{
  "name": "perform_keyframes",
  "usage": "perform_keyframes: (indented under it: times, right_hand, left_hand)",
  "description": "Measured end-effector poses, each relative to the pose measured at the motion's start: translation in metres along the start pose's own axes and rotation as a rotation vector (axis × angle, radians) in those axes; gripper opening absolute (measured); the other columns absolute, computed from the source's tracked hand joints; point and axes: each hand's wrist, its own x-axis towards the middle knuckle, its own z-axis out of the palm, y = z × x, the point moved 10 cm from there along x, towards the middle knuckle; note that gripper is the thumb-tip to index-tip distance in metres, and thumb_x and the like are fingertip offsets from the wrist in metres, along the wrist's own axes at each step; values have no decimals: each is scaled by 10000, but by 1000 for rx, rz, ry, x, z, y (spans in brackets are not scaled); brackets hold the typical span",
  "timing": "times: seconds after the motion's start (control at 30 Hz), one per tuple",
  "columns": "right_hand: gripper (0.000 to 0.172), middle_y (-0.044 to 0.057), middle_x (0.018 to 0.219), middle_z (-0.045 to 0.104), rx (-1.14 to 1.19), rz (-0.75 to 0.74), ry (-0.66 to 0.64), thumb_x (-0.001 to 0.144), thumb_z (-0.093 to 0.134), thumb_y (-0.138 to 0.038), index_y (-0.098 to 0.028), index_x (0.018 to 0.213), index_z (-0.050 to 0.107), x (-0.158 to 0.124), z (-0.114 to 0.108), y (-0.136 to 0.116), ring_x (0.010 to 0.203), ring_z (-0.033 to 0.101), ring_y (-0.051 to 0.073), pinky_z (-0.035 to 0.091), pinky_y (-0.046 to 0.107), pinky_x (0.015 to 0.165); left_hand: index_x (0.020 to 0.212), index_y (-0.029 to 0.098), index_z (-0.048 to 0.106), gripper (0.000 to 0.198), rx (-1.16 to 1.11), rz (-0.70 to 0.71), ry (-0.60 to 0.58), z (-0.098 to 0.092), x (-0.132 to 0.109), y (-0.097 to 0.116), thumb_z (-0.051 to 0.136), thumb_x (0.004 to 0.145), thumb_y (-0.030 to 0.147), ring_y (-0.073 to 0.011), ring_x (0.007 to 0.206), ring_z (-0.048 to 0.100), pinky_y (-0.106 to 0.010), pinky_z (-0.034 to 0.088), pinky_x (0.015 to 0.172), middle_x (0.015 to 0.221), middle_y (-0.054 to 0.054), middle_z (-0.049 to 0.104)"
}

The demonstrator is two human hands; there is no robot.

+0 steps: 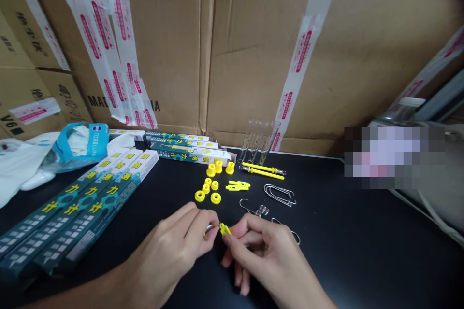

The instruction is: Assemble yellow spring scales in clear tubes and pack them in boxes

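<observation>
Left hand [166, 246] and right hand [264, 251] pinch a yellow plastic part [225, 229] over a black tabletop [362, 251], taped cardboard cartons [253, 58] behind

A pixelated patch [394, 151] blurs whatever sits at the right of the frame. My left fingers [203, 222] hide most of the small metal piece [209, 227].

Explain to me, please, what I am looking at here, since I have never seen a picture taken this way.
This is a single view from a camera worn on a person's head, looking down at their own two bare hands; no machine is involved. The left hand pinches a thin metal piece against a small yellow plastic part, which the right hand grips. On the black tabletop lie yellow plastic rings, bent wire clips, yellow rods, clear tubes and teal printed boxes, before stacked cardboard cartons.
</observation>
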Motion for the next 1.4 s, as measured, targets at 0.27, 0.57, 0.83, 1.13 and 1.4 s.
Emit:
perform_keyframes:
  times: [0.27, 0.57, 0.83, 1.13, 1.4]
  right_hand:
    - [366, 16, 643, 720, 28, 8, -15, 826, 735, -491, -178, 755, 558, 0, 3, 0, 401, 618, 98, 493, 174, 393]
    - [407, 24, 640, 721, 77, 7, -2, 801, 742, -544, -172, 787, 578, 1, 1, 4, 398, 619, 106, 489, 183, 390]
    - [488, 47, 677, 744, 184, 5, -107, 819, 743, -524, -115, 1082, 715, 2, 4, -8, 486, 609, 99, 512, 218, 505]
    - [422, 79, 682, 756, 305, 8, -123, 825, 766, -448, -99, 1062, 739, 0, 2, -14, 501, 611, 100, 480, 193, 473]
    - [442, 93, 684, 762, 377, 7, -126, 824, 782, -416, -90, 1121, 739, -1, 3, -17, 499, 599, 91, 466, 183, 469]
  left_hand:
    - [879, 170, 606, 361, 59, 62, -67, 6, -3, 8, 295, 1051, 107, -176, 629, 656, -254, 530, 551, 731, -21, 662]
    - [907, 205, 581, 232, -128, -118, 20, 3, -5, -13, 397, 1049, 213, -122, 646, 673, -212, 518, 637, 771, 20, 655]
    - [945, 220, 608, 234, -195, -133, 52, 0, -8, -18, 426, 1057, 317, -113, 683, 713, -172, 545, 670, 801, 16, 695]
    - [939, 220, 582, 266, -145, -127, 81, -4, -4, -17, 413, 1059, 387, -111, 723, 760, -129, 575, 720, 848, 15, 751]
    - [981, 198, 584, 306, -58, -67, 129, -13, 1, -8, 347, 1081, 365, -121, 732, 784, -119, 584, 687, 867, -5, 784]
